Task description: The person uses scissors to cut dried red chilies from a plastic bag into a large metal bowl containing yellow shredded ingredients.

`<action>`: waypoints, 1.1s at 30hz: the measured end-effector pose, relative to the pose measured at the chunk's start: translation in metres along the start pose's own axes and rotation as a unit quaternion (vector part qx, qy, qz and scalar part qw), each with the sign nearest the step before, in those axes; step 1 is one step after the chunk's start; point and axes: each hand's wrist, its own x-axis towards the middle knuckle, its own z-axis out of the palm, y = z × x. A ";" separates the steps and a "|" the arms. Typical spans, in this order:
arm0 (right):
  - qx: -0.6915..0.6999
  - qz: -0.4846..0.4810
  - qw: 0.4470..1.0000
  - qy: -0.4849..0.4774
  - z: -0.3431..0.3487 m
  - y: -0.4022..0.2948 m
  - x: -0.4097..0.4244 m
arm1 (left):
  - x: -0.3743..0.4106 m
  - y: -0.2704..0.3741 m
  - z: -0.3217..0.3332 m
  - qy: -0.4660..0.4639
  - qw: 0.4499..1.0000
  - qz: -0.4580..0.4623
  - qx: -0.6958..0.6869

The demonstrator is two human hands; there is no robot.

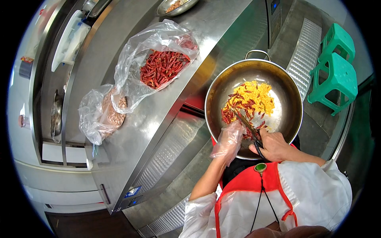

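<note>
A large round metal wok (285, 86) with a loop handle sits before me, near my lap. Inside lie yellow crumbly bits (259, 95) and pieces of dried red chili (248, 104). My right hand (273, 144) grips black-handled scissors (247, 124), their blades pointing up and left over the wok. My left hand (230, 138), in a clear plastic glove, is at the wok's near left side with dried red chilies (228, 115) at its fingertips by the blades. How firmly it holds them is partly hidden.
On the steel counter (148, 119) at left stand an open plastic bag of dried red chilies (165, 68) and a bag of peanut-like nuts (114, 110). A metal bowl (177, 7) sits farther back. Green plastic stools (336, 80) stand on the floor at right.
</note>
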 end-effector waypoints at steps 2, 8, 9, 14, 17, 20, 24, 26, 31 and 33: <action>0.010 -0.006 1.000 0.007 0.001 0.001 0.000 | 0.006 -0.016 0.002 0.054 0.997 0.041 0.028; 0.016 -0.011 0.999 0.027 0.004 0.003 0.001 | 0.013 -0.022 0.003 0.073 0.995 0.058 0.023; 0.013 -0.012 0.999 0.030 0.004 0.003 0.001 | 0.014 -0.023 0.003 0.076 0.994 0.072 0.038; -0.008 -0.008 0.998 0.056 0.011 0.009 0.004 | 0.002 0.001 0.004 0.065 0.988 0.033 0.137; -0.014 -0.012 0.998 0.065 0.013 0.011 0.004 | 0.007 -0.007 -0.002 0.063 0.982 0.012 0.180; 0.018 0.012 0.998 0.065 0.008 0.007 0.002 | 0.006 -0.007 0.004 0.116 0.990 0.044 0.070; 0.036 0.019 0.997 0.064 -0.001 0.000 0.000 | 0.005 -0.002 0.004 0.172 0.984 0.020 -0.039; 0.025 0.013 0.999 0.043 -0.002 -0.001 -0.001 | 0.002 0.002 0.006 0.175 0.982 0.005 -0.064; -0.003 0.013 1.000 0.003 -0.004 -0.002 -0.001 | -0.008 0.015 0.013 0.130 0.986 0.104 -0.021; -0.003 0.003 1.000 0.008 -0.003 -0.001 -0.001 | -0.002 0.007 0.010 0.105 0.989 0.100 -0.031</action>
